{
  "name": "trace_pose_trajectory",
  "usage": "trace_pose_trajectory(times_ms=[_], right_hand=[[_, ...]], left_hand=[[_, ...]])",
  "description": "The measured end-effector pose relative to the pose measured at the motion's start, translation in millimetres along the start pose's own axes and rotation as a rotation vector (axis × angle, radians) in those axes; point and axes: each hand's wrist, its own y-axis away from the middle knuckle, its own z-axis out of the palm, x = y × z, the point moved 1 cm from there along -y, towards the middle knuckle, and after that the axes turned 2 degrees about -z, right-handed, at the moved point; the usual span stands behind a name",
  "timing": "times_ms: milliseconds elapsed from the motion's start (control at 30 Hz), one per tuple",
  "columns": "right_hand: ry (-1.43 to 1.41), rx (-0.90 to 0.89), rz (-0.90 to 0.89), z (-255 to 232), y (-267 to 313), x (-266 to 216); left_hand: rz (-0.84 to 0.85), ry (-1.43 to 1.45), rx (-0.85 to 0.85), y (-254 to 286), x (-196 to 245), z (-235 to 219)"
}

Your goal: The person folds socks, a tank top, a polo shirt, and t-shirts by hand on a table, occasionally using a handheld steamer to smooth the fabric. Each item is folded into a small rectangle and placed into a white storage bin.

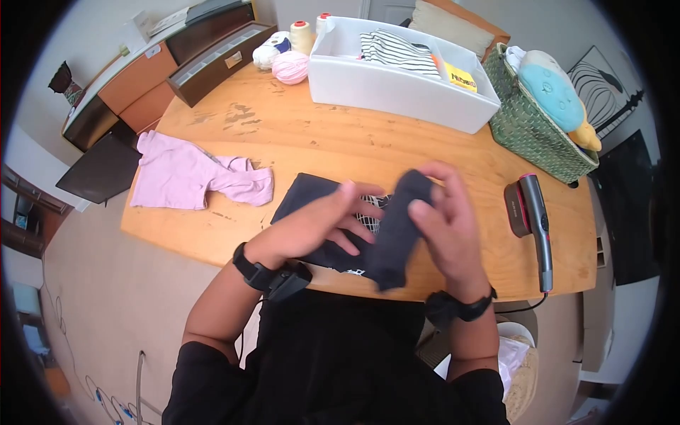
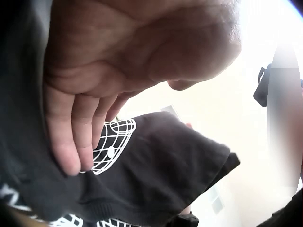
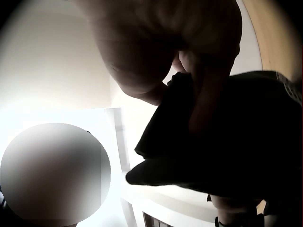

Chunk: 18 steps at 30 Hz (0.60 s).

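A dark shirt [image 1: 306,193] with a white grid print lies on the table in front of me, partly folded. My right hand [image 1: 455,225] pinches its right-hand part between thumb and fingers, raised and turned over toward the middle. Spread fingers of my left hand [image 1: 312,221] rest on the shirt beside the print. The left wrist view has those fingers nearly straight on the dark cloth [image 2: 165,165], a ribbed edge below them. In the right wrist view, thumb and fingers of the right hand [image 3: 165,42] grip the doubled cloth [image 3: 236,137], which is in deep shadow.
A pink garment [image 1: 173,173] lies on the table [image 1: 269,120] to the left. Toward the back stand yarn balls [image 1: 290,67], thread cones [image 1: 301,37] and a white bin [image 1: 404,95] with striped cloth. At right are a green woven basket [image 1: 531,134] and a handheld steamer [image 1: 540,227] with its cord.
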Motion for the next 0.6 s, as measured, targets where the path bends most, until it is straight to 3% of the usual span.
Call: trace_pose_trajectory(times_ms=[33,100,133,233,267,333,367,433,600], right_hand=[[-0.007,-0.005,0.004,11.4,-5.6,3.7],[-0.053,-0.175,0.149,30.6,-14.1,11.0],[-0.059,-0.187,0.154,32.7,-15.2,16.5],[0.016,-0.248,0.184,34.1,-11.4,30.3],[0.016,-0.248,0.186,33.9,-10.5,31.1],[0.253,-0.288,0.137,32.6,-9.4,31.9],[0.254,-0.285,0.138,29.9,-9.6,34.2],[0.515,-0.403,-0.012,24.0,-9.8,38.7],[0.718,-0.531,-0.015,13.9,-13.7,24.0]], left_hand=[[-0.004,0.001,0.008,5.6,-2.0,-3.4],[0.067,0.355,0.260,18.4,-7.1,-13.1],[0.067,0.358,0.274,24.6,-6.5,-18.4],[0.106,-0.067,0.342,35.0,1.8,-28.4],[0.106,-0.065,0.343,35.8,-0.2,-29.8],[0.151,-0.361,0.455,37.3,-4.1,-33.9],[0.151,-0.361,0.451,39.4,-2.2,-36.3],[0.051,-0.754,0.550,45.7,4.9,-41.8],[0.054,-0.934,0.654,51.1,1.0,-52.9]])
